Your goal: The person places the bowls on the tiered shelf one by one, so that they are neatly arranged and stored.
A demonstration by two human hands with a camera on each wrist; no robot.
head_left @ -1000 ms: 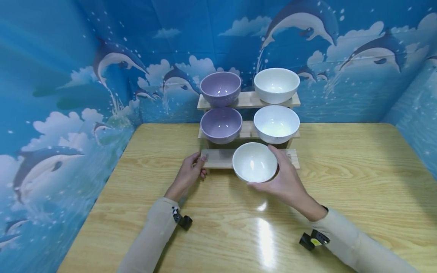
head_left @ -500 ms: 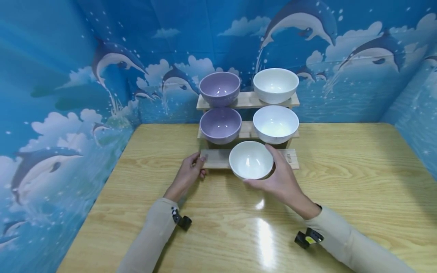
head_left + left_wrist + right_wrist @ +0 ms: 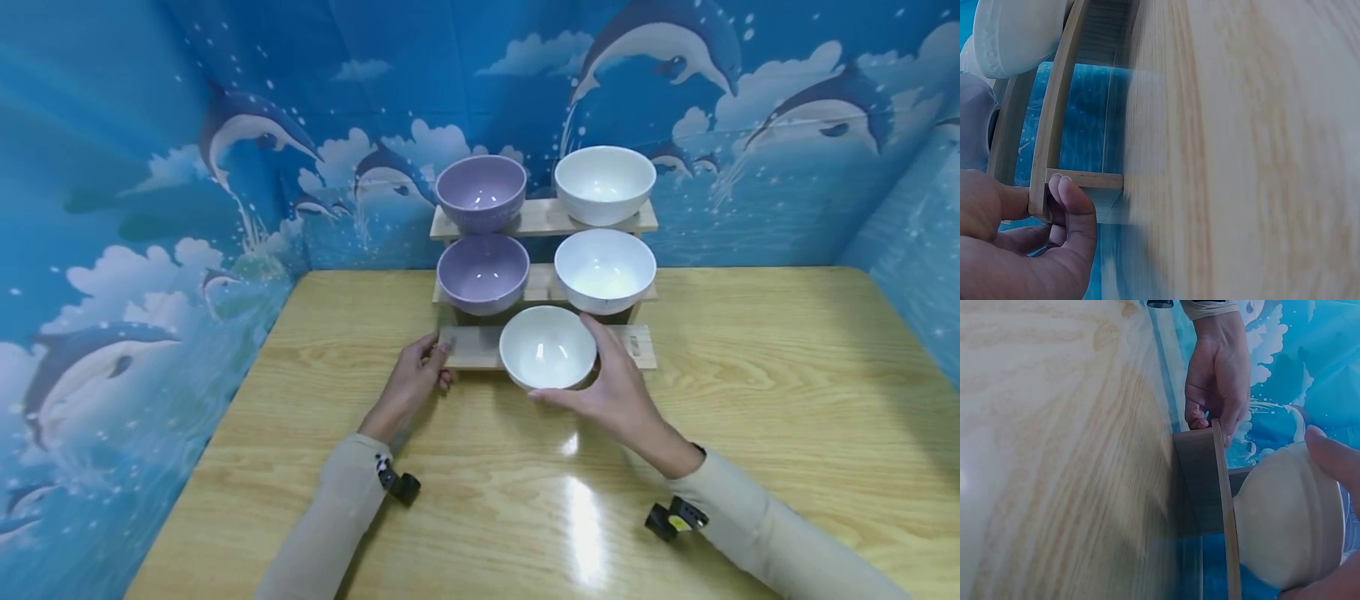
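My right hand grips a white bowl by its right side, thumb at the near rim and fingers round the far side. The bowl stands upright at the lowest board of a three-tier wooden rack; in the right wrist view its foot meets the board, or nearly so. With thumb and curled fingers, my left hand pinches the left end of that board. The left wrist view shows those fingers bent beneath the board's end, beside a rack leg.
Two purple bowls stand on the left of the upper and middle tiers. Two white bowls stand on the right of those tiers. The rack is on a wood-grain table, with a blue dolphin-print backdrop behind and at the sides.
The white bowl in my right hand has shifted a little left and back along the lowest board. My left hand keeps its hold on the board's end.
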